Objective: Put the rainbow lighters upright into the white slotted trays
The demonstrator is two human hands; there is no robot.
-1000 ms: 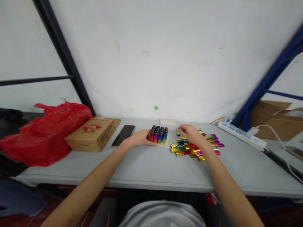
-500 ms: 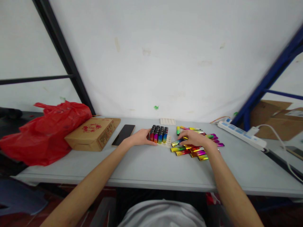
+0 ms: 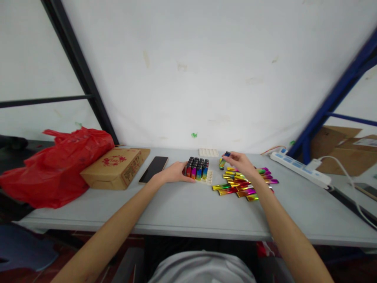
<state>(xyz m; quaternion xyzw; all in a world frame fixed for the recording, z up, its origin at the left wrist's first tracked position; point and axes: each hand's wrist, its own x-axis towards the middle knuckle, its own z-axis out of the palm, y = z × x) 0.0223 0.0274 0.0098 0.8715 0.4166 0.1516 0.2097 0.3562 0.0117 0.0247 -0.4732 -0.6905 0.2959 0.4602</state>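
A white tray (image 3: 209, 177) on the grey table holds several upright rainbow-coloured lighters (image 3: 197, 168) with black caps. My left hand (image 3: 175, 172) rests against the tray's left side, fingers curled round it. To the right lies a pile of loose shiny lighters (image 3: 240, 185). My right hand (image 3: 239, 160) hovers above the pile's far end, pinching one lighter (image 3: 224, 158) lifted off the table, its dark cap up.
A black phone (image 3: 154, 168), a brown cardboard box (image 3: 116, 166) and a red plastic bag (image 3: 55, 164) sit at the left. A second white tray (image 3: 209, 152) lies by the wall. A white power strip (image 3: 300, 168) with cable runs along the right.
My right hand dipped to the near side of the pile, took a lighter, and has now risen back toward the wall with it. The left hand has stayed on the tray.
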